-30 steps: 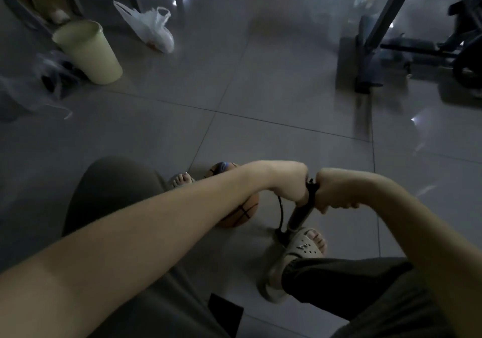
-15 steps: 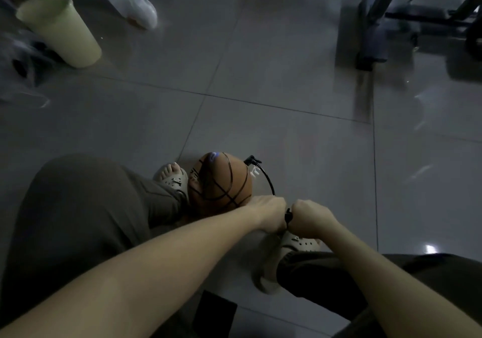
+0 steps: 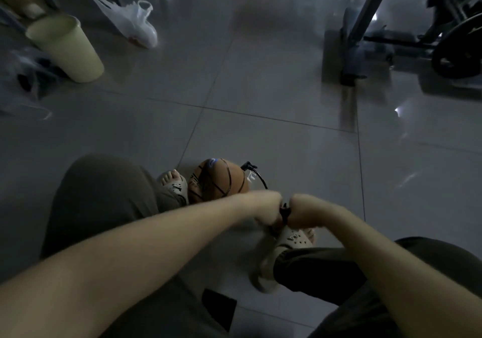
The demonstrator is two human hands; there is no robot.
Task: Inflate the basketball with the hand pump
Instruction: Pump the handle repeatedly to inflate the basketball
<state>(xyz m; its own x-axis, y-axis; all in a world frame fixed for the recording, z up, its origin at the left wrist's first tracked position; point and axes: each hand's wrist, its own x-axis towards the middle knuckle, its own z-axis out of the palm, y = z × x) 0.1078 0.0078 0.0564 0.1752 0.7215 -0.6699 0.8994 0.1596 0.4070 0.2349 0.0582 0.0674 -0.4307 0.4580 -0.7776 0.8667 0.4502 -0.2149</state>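
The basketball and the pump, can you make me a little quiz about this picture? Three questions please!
1. True or false: both hands, the left hand and the right hand, grip the pump handle.
2. What lies against the basketball?
A) the pale bucket
B) the left foot
C) the plastic bag
3. Fill in: the black hose curves from the ball's top right down towards the ____.

Key:
1. True, one fist on each side.
2. B; the bucket and bag sit far off on the floor.
3. Hands.
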